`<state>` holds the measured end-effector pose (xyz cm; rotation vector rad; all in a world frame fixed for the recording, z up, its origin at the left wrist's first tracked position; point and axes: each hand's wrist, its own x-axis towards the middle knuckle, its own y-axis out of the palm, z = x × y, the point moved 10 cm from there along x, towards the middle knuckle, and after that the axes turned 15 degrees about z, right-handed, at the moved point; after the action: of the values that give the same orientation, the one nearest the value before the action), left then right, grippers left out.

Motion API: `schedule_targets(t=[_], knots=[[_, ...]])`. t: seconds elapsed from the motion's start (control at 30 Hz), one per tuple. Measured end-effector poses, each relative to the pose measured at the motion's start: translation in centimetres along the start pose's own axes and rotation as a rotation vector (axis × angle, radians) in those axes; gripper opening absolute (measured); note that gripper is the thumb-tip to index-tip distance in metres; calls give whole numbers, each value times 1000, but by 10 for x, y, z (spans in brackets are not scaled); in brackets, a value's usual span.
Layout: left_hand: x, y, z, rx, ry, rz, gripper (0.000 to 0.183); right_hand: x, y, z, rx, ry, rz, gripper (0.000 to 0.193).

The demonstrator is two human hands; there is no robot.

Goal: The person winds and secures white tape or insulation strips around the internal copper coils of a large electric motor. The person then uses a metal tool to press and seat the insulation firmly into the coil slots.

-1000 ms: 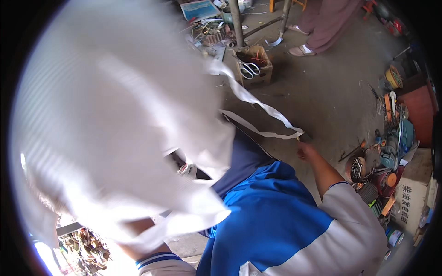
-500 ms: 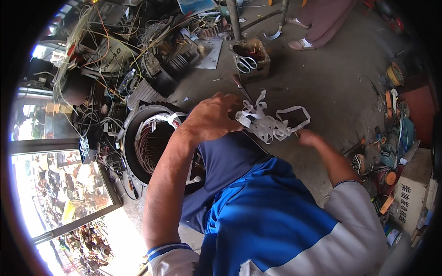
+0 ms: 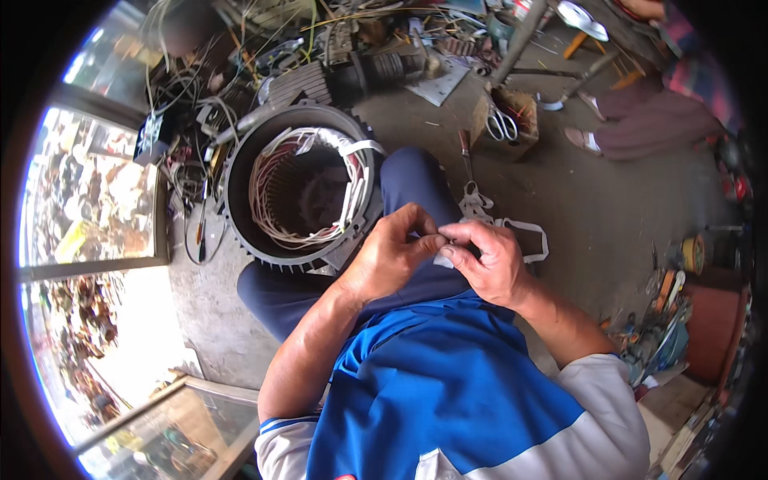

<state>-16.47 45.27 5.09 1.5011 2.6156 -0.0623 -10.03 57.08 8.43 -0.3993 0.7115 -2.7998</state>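
Observation:
My left hand [image 3: 398, 250] and my right hand [image 3: 490, 260] meet in front of my lap, thumbs and forefingers pinched together at the tips. White cloth tape is gripped between them; a bit of it shows under the fingers, though the pinched part is mostly hidden. Loose loops of the white tape [image 3: 534, 258] hang beyond my right hand and trail toward the floor. Left of my knee stands a round, dark motor stator [image 3: 240, 216], open side up. A ring of white and reddish winding wires [image 3: 262, 210] lines its inside, bound with white tape at the upper right.
A box [image 3: 520, 146] with scissors [image 3: 502, 124] stands ahead on the floor, a red-handled tool [image 3: 466, 152] beside it. Motor parts and tangled wires lie at the far left. Another person's legs [image 3: 652, 120] are at the far right. Tools and boxes line the right side.
My hands have come together, the right moving in from the side and the left lowering. The tape loops now hang lower behind them. My view has swung left, showing more of the stator.

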Motion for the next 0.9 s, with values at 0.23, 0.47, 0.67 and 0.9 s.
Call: schedule_targets(t=[0.23,0.47,0.67,0.9], knots=[[-59,-22,60,-311,-153,-182,8,34,41,17,-245,-130,193,14],[-98,-55,88,-580,11,-392,9,61,57,11,-7,-31,306,54],[-104,-53,91,-586,-28,-381,9,70,80,28,-169,-83,336,57],[-97,-41,86,-486,-26,-284,11,74,85,33,-233,-198,316,13]])
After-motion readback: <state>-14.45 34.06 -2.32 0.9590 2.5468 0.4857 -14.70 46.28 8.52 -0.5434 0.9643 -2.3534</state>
